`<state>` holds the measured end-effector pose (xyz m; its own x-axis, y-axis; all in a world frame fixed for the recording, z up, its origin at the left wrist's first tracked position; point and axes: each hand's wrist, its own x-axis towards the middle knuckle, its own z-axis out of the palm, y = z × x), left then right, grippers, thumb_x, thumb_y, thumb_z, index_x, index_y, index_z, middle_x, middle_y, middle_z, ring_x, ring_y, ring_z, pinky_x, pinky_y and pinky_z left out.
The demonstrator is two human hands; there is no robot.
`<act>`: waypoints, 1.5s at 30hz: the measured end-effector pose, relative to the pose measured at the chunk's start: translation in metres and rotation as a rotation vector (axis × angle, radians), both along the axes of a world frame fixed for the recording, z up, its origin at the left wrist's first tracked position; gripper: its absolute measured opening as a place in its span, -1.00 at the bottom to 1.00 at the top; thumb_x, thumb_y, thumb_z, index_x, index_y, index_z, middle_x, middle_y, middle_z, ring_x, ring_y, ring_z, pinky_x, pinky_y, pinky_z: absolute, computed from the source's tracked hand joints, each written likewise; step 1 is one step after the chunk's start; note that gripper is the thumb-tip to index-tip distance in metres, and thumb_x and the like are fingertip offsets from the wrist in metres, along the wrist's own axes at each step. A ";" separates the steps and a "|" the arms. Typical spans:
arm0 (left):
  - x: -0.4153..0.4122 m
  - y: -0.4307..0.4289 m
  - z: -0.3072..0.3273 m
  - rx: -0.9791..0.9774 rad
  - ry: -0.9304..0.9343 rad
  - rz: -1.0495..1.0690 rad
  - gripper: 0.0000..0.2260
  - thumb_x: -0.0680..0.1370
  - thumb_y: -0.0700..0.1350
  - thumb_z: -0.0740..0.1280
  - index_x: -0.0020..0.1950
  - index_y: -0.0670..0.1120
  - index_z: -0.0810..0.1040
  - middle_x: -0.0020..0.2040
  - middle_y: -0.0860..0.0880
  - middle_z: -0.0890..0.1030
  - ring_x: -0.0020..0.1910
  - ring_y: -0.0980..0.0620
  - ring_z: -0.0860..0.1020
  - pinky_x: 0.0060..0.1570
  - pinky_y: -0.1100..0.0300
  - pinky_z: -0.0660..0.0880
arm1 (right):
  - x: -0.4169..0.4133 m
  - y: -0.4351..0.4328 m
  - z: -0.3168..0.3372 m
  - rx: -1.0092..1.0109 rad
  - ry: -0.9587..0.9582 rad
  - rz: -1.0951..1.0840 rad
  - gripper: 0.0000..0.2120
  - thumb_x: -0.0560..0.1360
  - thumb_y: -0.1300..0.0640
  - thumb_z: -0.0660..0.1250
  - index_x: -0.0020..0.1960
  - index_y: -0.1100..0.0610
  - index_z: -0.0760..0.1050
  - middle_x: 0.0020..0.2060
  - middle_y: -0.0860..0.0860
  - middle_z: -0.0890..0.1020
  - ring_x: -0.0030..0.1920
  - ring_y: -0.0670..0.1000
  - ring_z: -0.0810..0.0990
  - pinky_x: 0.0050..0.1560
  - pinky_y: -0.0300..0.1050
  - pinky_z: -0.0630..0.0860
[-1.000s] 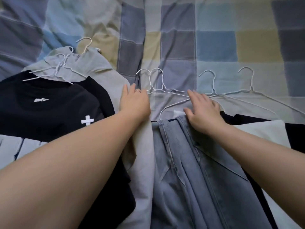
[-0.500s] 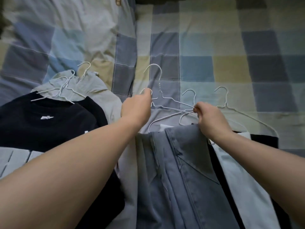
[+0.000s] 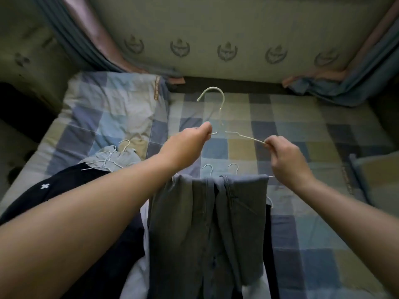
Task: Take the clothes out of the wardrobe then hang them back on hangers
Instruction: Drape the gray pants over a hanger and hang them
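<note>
Mid-frame, your left hand (image 3: 190, 141) and right hand (image 3: 285, 158) each pinch the white wire hanger (image 3: 221, 108), grey jeans (image 3: 207, 223) draped below.

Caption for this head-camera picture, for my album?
Left hand and right hand hold a wire hanger draped with grey jeans over a checked bed.

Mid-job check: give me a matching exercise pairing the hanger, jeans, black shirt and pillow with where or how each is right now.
Things:
1. hanger
2. jeans
3. black shirt
4. pillow

States:
A. bears a white cross, lies at left
B. draped over the hanger's bar
C. at the bed's head
D. gripped by left hand and right hand

Pairs: 1-D; 2-B; 3-A; 4-C
</note>
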<state>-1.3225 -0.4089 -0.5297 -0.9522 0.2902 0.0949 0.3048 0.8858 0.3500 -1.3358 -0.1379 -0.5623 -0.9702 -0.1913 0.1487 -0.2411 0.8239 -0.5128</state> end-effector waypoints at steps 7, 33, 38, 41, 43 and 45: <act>0.030 0.022 0.185 0.088 0.209 -0.106 -0.87 0.66 -0.08 0.22 0.15 -0.03 0.52 -0.05 -0.07 0.66 -0.12 -0.10 0.62 -0.11 0.04 0.57 | 0.034 0.040 0.186 -0.084 0.213 0.067 -0.89 0.57 0.30 0.25 -0.05 0.17 0.53 -0.22 0.02 0.51 -0.21 0.09 0.50 -0.19 -0.09 0.35; 0.136 0.027 0.441 0.112 0.486 -0.547 -0.84 0.64 -0.06 0.27 -0.02 -0.04 0.62 -0.27 0.13 0.61 -0.35 0.26 0.53 -0.15 0.29 0.50 | 0.219 -0.036 0.458 -0.366 0.212 0.014 -0.84 0.61 0.06 0.26 0.02 0.11 0.58 -0.27 0.06 0.67 -0.33 0.10 0.62 -0.28 -0.05 0.60; 0.162 0.034 0.403 0.298 0.251 -0.684 -0.89 0.62 -0.04 0.32 -0.07 -0.04 0.51 -0.26 0.07 0.64 -0.30 0.23 0.60 -0.20 0.23 0.58 | 0.275 -0.050 0.436 -0.393 0.172 -0.129 -0.83 0.62 0.13 0.26 -0.04 0.17 0.59 -0.33 0.06 0.65 -0.43 0.03 0.52 -0.40 -0.15 0.48; 0.189 0.054 0.390 0.371 0.105 -0.801 -0.89 0.60 -0.06 0.35 -0.06 -0.07 0.52 -0.25 0.03 0.67 -0.29 0.21 0.62 -0.19 0.27 0.58 | 0.315 -0.044 0.430 -0.441 0.104 -0.254 -0.81 0.61 0.14 0.28 -0.05 0.23 0.58 -0.35 0.04 0.63 -0.41 0.05 0.47 -0.41 -0.12 0.42; 0.207 0.068 0.383 0.389 0.040 -0.869 -0.90 0.60 -0.04 0.36 -0.05 -0.03 0.52 -0.22 0.03 0.66 -0.26 0.19 0.62 -0.16 0.27 0.59 | 0.347 -0.038 0.429 -0.496 0.068 -0.321 -0.84 0.59 0.14 0.32 -0.03 0.23 0.59 -0.32 0.07 0.63 -0.40 0.05 0.46 -0.41 -0.10 0.39; 0.225 0.081 0.376 0.399 0.000 -0.948 -0.92 0.59 -0.03 0.36 -0.06 -0.01 0.53 -0.21 0.03 0.65 -0.24 0.17 0.61 -0.15 0.25 0.59 | 0.380 -0.035 0.428 -0.579 0.037 -0.390 -0.85 0.57 0.16 0.34 0.02 0.24 0.59 -0.28 0.12 0.62 -0.37 0.06 0.44 -0.42 -0.14 0.35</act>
<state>-1.0979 -0.3275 -0.1532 -0.3480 0.8698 0.3497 0.8183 0.0998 0.5660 -0.9556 -0.1725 -0.1347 -0.9443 0.2896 0.1560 -0.0095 0.4502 -0.8929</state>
